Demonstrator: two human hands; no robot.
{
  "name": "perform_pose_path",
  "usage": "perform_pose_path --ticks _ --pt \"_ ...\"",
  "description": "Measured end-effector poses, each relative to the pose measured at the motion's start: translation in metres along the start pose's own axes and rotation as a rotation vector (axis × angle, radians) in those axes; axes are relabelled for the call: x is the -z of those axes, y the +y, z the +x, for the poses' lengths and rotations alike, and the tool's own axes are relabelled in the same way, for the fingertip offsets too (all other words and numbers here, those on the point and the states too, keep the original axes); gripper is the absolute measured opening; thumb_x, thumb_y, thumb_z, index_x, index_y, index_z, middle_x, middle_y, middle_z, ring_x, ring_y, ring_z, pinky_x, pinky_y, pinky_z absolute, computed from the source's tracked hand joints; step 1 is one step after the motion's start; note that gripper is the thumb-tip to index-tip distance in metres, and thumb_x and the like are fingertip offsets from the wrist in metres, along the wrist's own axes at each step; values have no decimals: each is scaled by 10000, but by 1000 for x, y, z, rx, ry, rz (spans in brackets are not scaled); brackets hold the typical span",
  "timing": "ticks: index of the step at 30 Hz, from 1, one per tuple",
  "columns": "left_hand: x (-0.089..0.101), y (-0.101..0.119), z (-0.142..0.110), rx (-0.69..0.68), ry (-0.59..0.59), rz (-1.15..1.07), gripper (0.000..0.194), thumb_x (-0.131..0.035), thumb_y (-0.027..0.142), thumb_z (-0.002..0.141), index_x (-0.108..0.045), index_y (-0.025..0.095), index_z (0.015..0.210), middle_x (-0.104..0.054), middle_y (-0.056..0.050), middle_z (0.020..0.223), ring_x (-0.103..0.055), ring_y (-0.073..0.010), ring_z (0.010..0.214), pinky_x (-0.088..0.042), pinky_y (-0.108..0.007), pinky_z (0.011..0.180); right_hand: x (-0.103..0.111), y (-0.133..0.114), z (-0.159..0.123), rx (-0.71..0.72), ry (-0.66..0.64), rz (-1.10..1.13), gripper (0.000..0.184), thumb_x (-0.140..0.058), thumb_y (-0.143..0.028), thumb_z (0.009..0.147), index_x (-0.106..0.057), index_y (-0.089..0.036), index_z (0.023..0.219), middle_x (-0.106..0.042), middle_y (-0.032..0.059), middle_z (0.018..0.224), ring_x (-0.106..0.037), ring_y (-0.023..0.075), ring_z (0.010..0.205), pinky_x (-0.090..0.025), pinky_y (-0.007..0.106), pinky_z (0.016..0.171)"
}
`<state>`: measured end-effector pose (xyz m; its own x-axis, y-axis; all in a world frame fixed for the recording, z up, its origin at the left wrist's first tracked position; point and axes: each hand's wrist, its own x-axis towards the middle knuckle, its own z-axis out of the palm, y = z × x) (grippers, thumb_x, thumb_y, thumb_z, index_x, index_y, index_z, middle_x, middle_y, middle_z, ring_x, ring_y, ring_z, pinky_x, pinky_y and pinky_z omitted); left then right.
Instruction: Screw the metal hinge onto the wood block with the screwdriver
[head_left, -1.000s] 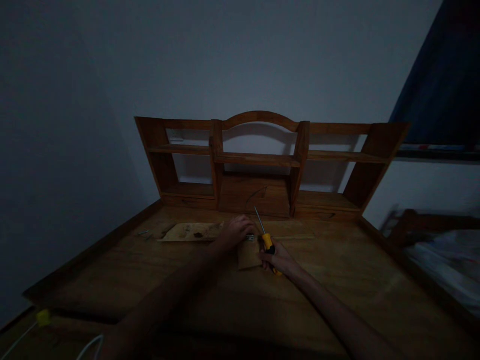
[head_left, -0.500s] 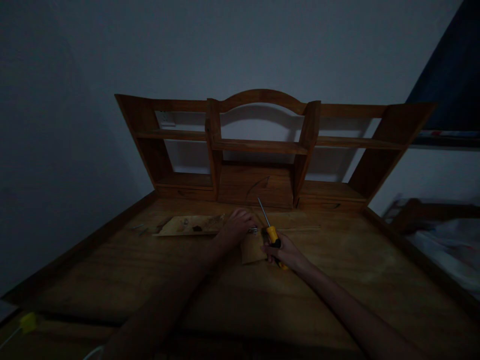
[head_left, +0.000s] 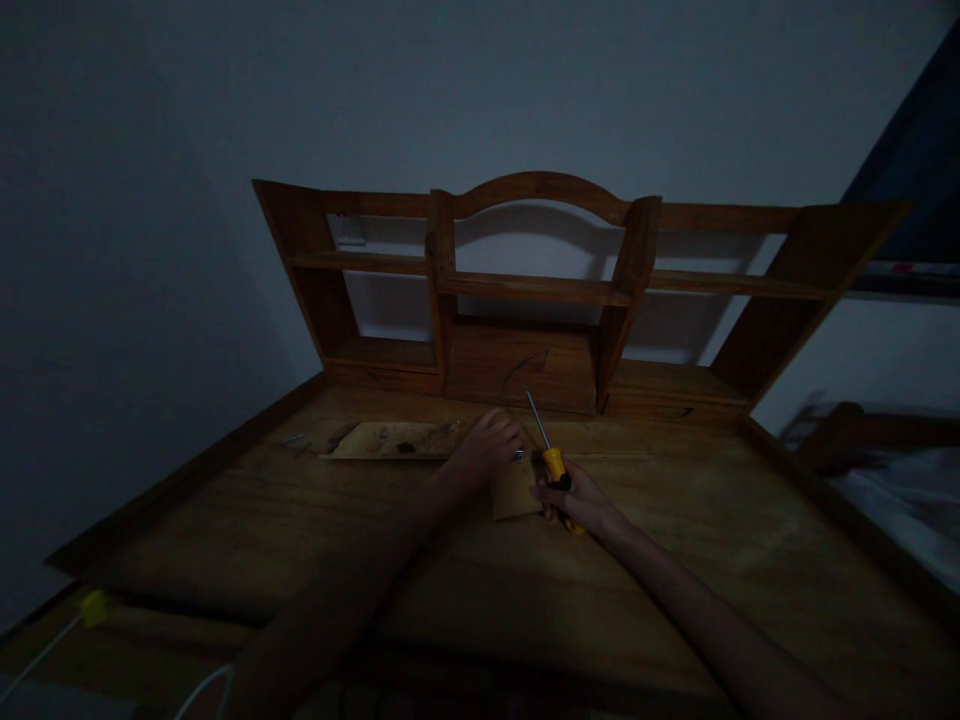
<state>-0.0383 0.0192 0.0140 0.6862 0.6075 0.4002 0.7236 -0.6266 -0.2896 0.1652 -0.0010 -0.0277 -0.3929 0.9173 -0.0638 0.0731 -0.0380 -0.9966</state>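
Note:
My right hand [head_left: 576, 497] is closed around a screwdriver [head_left: 556, 465] with a yellow and black handle. Its metal shaft points up and away, its tip apart from any screw. To the left, my left hand [head_left: 491, 440] is curled with its fingers together at a small shiny metal piece [head_left: 519, 455], too dim to name closer. Beneath both hands lies a short wooden piece [head_left: 514, 495] on the desk. A long, thin wooden board [head_left: 382, 440] with dark marks and a rough left end extends behind my left hand.
A wooden desktop [head_left: 300, 540] fills the lower view. At its back stands a shelf unit [head_left: 536, 290] against the wall. Small slender pieces [head_left: 294, 440] lie at the left. A white cord with a yellow piece [head_left: 94, 608] is at the near left edge.
The whole view has shifted slightly, so the desk and shelves sit further right. My left hand covers more of the metal piece; my right hand keeps the screwdriver in much the same pose.

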Motion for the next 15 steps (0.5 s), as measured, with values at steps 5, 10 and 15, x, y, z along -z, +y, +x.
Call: perform_pose_path --ticks 5,10,15 --pt "-3 1 1 14 -16 32 170 -448 178 941 -616 162 967 -598 -77 982 -516 -220 959 -310 -422 1058 0 2 1 33 -22 14 433 -770 -331 630 -445 -205 887 -566 -74 649 -536 79 436 -427 201 407" --pt "-1 3 2 34 -5 48 179 -434 171 947 -612 159 960 -596 -74 969 -517 -218 957 -306 -422 1068 -1 -1 -1 11 -15 -6 438 -774 -352 623 -435 -206 858 -543 -82 577 -527 87 421 -419 199 399" --pt "0 4 3 30 -3 57 183 -420 168 952 -602 166 941 -590 -67 963 -526 -209 945 -303 -427 1077 -1 2 1 13 -17 4 439 -770 -345 621 -432 -209 866 -560 -76 614 -538 88 431 -429 204 410"
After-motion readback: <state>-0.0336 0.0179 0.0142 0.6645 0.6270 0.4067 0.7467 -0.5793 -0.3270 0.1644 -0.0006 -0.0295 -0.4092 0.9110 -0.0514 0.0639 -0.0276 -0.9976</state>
